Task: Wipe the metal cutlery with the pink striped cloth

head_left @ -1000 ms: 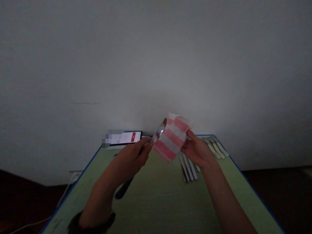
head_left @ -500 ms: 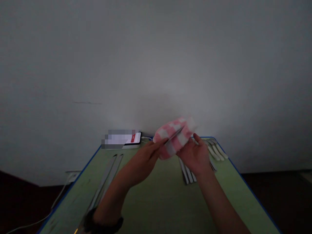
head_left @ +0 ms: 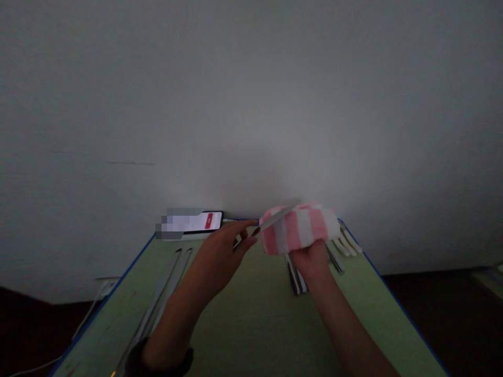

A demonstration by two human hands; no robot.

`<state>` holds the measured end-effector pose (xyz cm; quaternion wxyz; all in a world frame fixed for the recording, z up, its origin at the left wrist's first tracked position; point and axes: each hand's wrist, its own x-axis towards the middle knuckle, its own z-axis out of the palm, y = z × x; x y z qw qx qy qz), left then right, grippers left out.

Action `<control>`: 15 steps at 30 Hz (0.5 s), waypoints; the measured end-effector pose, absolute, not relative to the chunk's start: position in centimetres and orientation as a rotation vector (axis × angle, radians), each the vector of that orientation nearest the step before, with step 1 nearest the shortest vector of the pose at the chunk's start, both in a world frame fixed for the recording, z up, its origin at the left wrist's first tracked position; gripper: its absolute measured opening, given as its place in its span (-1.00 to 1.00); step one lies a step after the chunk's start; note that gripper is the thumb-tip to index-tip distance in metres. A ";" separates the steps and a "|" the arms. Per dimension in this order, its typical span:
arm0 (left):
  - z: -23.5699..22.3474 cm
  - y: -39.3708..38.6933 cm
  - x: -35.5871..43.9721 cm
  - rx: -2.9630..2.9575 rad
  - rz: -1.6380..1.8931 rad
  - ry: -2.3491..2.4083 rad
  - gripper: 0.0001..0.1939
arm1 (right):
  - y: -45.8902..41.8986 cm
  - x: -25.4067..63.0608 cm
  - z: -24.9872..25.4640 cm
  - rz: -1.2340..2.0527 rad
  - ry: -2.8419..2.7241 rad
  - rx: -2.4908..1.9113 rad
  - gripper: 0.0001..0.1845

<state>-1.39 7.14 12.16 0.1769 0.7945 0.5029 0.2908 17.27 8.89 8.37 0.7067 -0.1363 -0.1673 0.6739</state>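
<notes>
Metal utensil (head_left: pixel 277 215): between your hands, against the striped cloth (head_left: pixel 301 230)
Left hand (head_left: pixel 222 254): pinching the metal utensil's end
Right hand (head_left: pixel 313 260): grasping the striped cloth from below
Phone (head_left: pixel 198 223): beyond your left hand

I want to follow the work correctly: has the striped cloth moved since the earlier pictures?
Yes. Judged against the phone, the striped cloth has moved to the right, away from it and toward the white-handled cutlery.
</notes>
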 end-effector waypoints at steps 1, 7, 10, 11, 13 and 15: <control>12.1 7.2 -1.4 2.235 0.822 1.451 -0.69 | 8.9 17.2 8.4 1.505 -0.396 -0.286 -0.64; 11.2 7.5 -0.6 2.208 0.692 1.548 -0.79 | 8.9 16.5 7.7 1.460 -0.427 -0.309 -0.69; 10.6 7.4 -0.1 2.206 0.474 1.542 -0.71 | 8.6 16.2 7.4 1.398 -0.436 -0.344 -0.63; 10.4 7.4 0.1 2.195 0.407 1.533 -0.68 | 8.5 16.1 7.4 1.390 -0.451 -0.365 -0.62; 10.1 7.3 0.4 2.160 0.317 1.502 -0.65 | 8.5 15.7 7.2 1.414 -0.520 -0.439 -0.64; 9.7 7.1 0.8 2.118 0.278 1.469 -0.66 | 8.8 15.2 6.8 1.415 -0.580 -0.562 -0.70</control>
